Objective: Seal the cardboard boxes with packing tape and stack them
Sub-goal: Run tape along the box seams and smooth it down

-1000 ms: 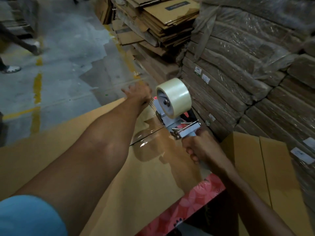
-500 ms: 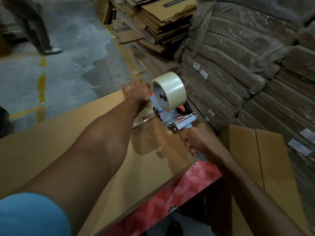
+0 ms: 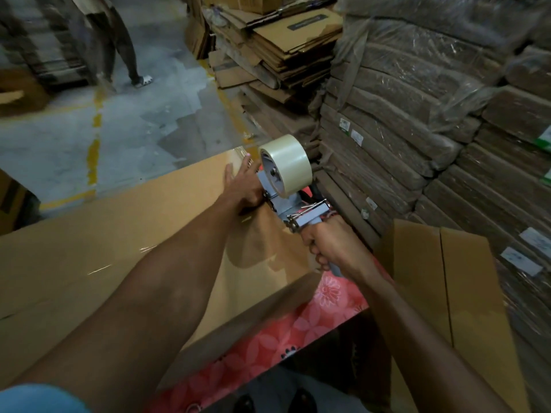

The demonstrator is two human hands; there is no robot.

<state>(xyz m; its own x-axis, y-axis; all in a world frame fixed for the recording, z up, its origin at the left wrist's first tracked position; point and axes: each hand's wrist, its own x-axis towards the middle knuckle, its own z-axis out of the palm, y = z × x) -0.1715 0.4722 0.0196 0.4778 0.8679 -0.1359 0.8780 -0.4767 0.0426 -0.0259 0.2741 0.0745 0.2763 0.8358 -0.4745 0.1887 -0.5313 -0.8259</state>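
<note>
While the right hand (image 3: pixel 334 248) clenches the grey handle of the tape dispenser (image 3: pixel 293 204), fingers wrapped fully round it, the left hand (image 3: pixel 243 186) lies flat and straight-fingered on the cardboard box (image 3: pixel 119 239), gripping nothing; it presses just beside the dispenser's nose, apparently to pin the board so the strip bites; the roll of clear tape (image 3: pixel 286 163) stands on edge over the box's far end, toward 12 o'clock from the wearer; the box rests on a pink floral surface (image 3: pixel 298 329) that shows at 5 o'clock; a second brown carton (image 3: pixel 441 278) leans at 3 o'clock, unstacked; flattened cartons (image 3: pixel 286 46) pile up at 12 o'clock and film-wrapped bundles (image 3: pixel 417 114) wall off 2 o'clock; a passer-by's legs (image 3: pixel 128 55) cross the concrete at 11 o'clock; the seam looks nearly run to its end, with stacking not yet begun.
</note>
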